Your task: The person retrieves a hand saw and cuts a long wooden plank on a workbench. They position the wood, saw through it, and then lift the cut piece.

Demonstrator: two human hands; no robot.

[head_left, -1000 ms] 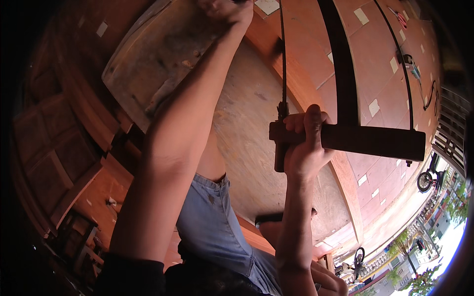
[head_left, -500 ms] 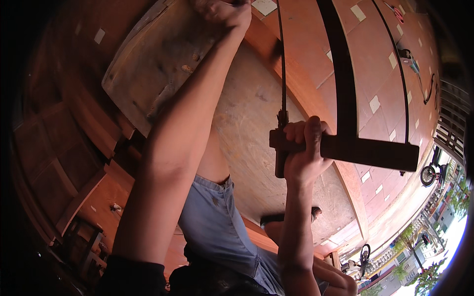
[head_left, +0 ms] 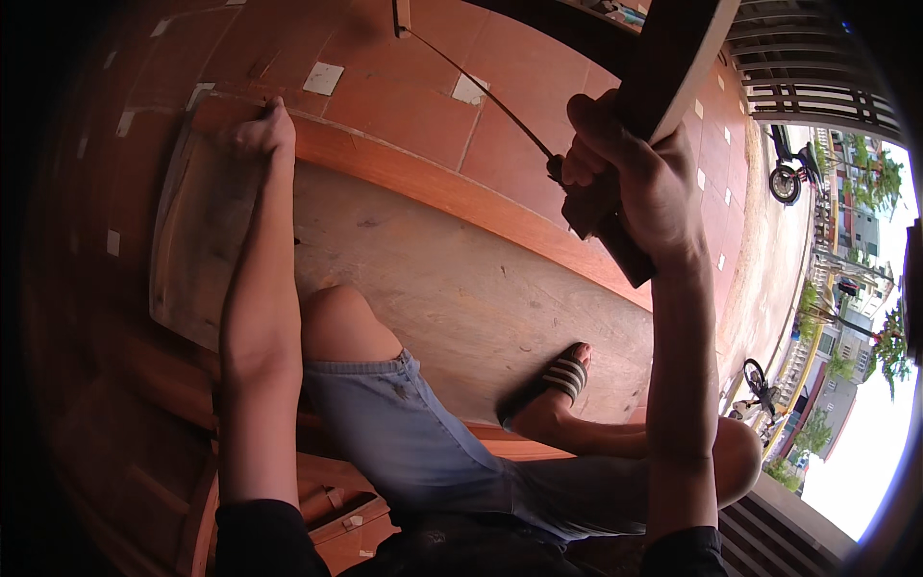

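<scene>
My right hand (head_left: 649,183) is closed round the dark wooden end piece of a frame saw (head_left: 687,58). The saw is raised and tilted over the far right of a broad worn wooden board (head_left: 433,250). Its thin blade (head_left: 481,91) slants up and left from beside my fingers to a small wooden end (head_left: 401,17) at the top edge. My left hand (head_left: 261,133) is at the board's far left corner, closed on a reddish wooden strip (head_left: 404,183) along the far edge. Its fingertips are dim and partly hidden.
A sandalled foot (head_left: 567,375) rests on the board, and my bent knee (head_left: 346,322) stands over its near side. Reddish floor tiles (head_left: 423,96) lie beyond. A slatted structure (head_left: 808,72), a motorbike (head_left: 788,173) and a bicycle (head_left: 757,385) are at the right.
The saw has swung: its blade, upright before, now slants to the upper left. My right hand has risen to the right. My left hand appears lower and farther left as the view shifts.
</scene>
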